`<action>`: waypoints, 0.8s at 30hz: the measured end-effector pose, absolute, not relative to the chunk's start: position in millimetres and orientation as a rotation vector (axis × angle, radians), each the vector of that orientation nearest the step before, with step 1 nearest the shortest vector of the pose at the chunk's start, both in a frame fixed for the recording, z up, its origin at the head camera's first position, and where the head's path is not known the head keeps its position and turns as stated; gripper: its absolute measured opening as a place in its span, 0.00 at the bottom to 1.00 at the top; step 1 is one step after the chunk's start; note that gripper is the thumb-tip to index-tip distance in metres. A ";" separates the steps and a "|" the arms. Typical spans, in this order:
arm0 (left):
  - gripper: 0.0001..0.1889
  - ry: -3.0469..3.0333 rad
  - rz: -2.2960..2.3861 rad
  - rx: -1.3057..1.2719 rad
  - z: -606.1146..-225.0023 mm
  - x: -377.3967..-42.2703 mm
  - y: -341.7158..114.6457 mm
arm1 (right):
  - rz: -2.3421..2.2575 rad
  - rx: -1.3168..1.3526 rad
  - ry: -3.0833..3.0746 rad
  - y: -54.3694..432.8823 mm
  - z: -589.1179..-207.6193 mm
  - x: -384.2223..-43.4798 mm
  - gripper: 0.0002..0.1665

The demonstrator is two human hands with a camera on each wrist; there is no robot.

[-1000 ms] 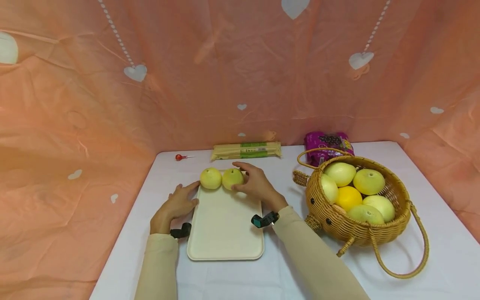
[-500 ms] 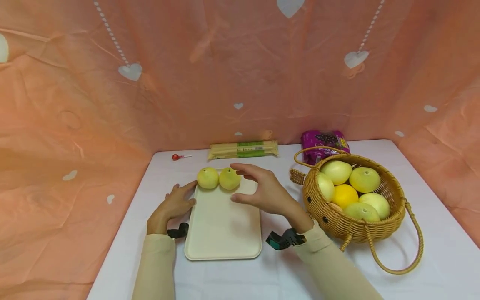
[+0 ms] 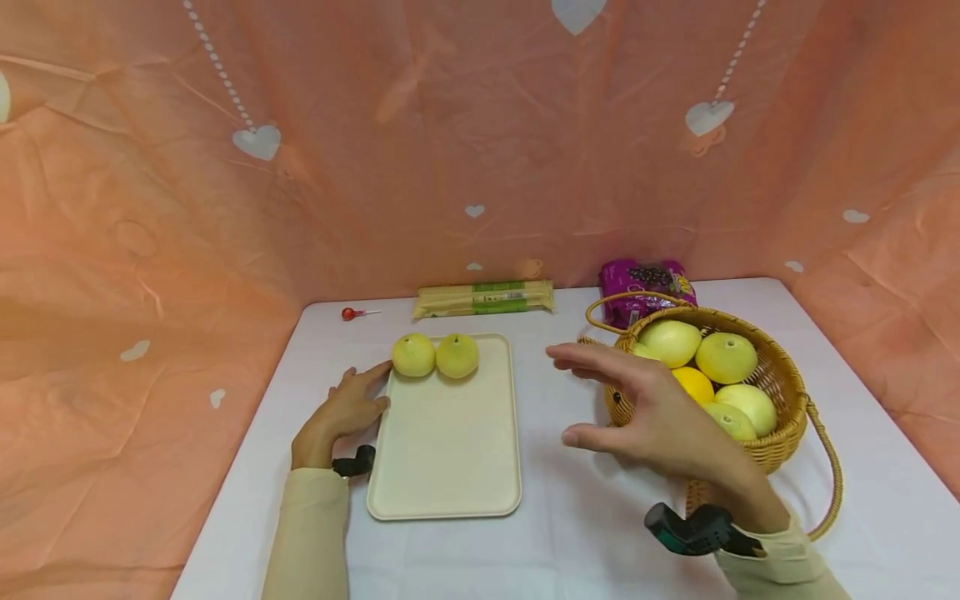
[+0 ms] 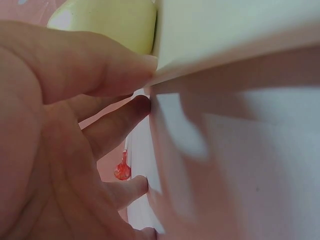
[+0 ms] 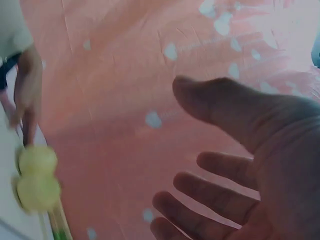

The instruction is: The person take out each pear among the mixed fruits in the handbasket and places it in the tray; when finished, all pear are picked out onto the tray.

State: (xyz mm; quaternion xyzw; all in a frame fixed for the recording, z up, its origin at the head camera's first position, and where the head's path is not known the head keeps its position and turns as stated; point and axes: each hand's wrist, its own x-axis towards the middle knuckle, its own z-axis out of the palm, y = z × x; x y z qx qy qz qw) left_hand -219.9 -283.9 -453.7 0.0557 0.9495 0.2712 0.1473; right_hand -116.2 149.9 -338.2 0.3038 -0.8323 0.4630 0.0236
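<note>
Two round, pale green fruits, the left fruit [image 3: 413,356] and the right fruit [image 3: 457,357], sit side by side at the far end of the tray [image 3: 446,450]. They look like they touch, so maybe each one helps stop the other from rolling. The tray's low rim may help too.

The left hand [image 3: 341,417] is by the tray's left edge. Its grip is loose, with the fingers spread and the thumb on the rim. It seems to be there to keep the tray from sliding. I can't tell if the pointing finger touches the left fruit.

The right hand [image 3: 652,408] is in front of the wicker basket [image 3: 783,446]. Its grip is spread wide, thumb well apart from the fingers, and it holds nothing. That gap looks about right for round fruit.

The basket holds more pale green fruits [image 3: 726,358] and one orange [image 3: 692,385]. Its high sides likely keep the pile in. A lollipop [image 3: 348,314], a long packet [image 3: 483,298] and a purple bag [image 3: 652,273] lie at the back of the tabletop [image 3: 570,533], probably to be out of the way.
</note>
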 end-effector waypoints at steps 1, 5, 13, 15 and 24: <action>0.38 2.734 0.778 0.161 -453.9 -220.1 -283.9 | 1.438 0.941 -2.569 159.1 -337.0 -114.6 0.47; 0.38 2.731 0.786 0.157 -454.9 -220.5 -283.5 | 1.463 0.913 -2.558 195.5 -333.1 -108.7 0.47; 0.38 2.746 0.793 0.180 -452.8 -219.4 -283.3 | 1.340 0.762 -2.655 259.6 -336.3 -100.5 0.47; 0.38 2.749 0.788 0.182 -452.7 -219.3 -283.2 | 1.319 0.757 -2.684 274.3 -340.1 -102.0 0.47; 0.38 2.742 0.792 0.169 -455.0 -219.8 -282.7 | 1.146 0.707 -2.859 321.2 -353.2 -116.3 0.42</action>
